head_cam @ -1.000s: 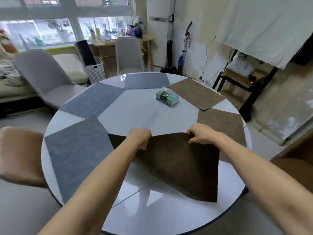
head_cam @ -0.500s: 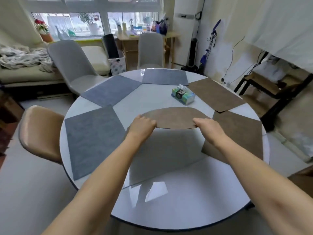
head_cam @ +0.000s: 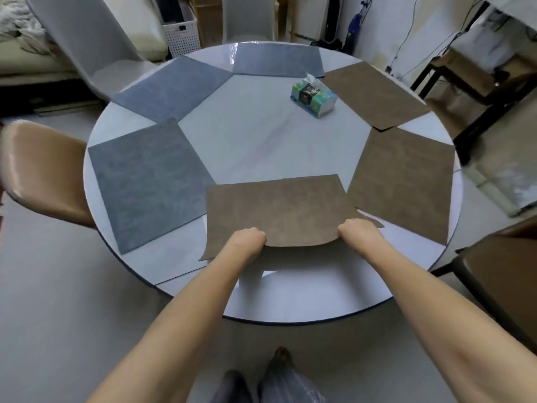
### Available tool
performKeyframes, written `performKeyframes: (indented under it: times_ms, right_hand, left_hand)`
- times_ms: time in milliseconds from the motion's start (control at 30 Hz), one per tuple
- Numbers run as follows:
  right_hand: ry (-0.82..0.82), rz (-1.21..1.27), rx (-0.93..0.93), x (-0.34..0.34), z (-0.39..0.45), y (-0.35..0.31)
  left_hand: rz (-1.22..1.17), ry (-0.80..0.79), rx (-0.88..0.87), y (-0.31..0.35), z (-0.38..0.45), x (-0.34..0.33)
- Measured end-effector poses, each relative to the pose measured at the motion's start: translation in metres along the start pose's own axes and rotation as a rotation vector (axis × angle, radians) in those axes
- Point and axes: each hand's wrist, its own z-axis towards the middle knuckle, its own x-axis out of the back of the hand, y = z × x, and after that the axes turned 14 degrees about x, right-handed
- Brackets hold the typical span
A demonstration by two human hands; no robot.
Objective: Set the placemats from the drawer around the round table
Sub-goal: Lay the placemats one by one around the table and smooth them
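Note:
A brown placemat (head_cam: 279, 207) lies spread at the near side of the round white table (head_cam: 255, 141), its near edge lifted and bowed. My left hand (head_cam: 247, 239) grips that edge on the left and my right hand (head_cam: 356, 232) grips it on the right. Two more brown placemats (head_cam: 404, 181) (head_cam: 374, 97) lie along the right side. Three grey placemats (head_cam: 148, 181) (head_cam: 174, 88) (head_cam: 279, 59) lie along the left and far side.
A tissue box (head_cam: 313, 97) stands on the table's far right part. A tan chair (head_cam: 40, 170) sits at the left, a grey chair (head_cam: 96, 45) at the far left, a dark chair (head_cam: 499, 274) at the right. My feet (head_cam: 261, 379) are below the near rim.
The brown placemat was held up and flipped over the table; now it lies flat in the near gap. Both hands have drawn back toward me, still gripping its near edge.

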Motion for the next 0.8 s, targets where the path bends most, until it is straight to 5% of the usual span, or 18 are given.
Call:
performKeyframes:
  times_ms: [400, 800]
  right_hand:
    - [0.058, -0.013, -0.039, -0.072, -0.033, -0.039]
    - [0.065, 0.110, -0.196, -0.137, -0.041, -0.094]
  left_hand:
    - [0.007, -0.048, 0.015, 0.018, -0.039, -0.053]
    - [-0.101, 0.006, 0.282, 0.040, -0.060, -0.137]
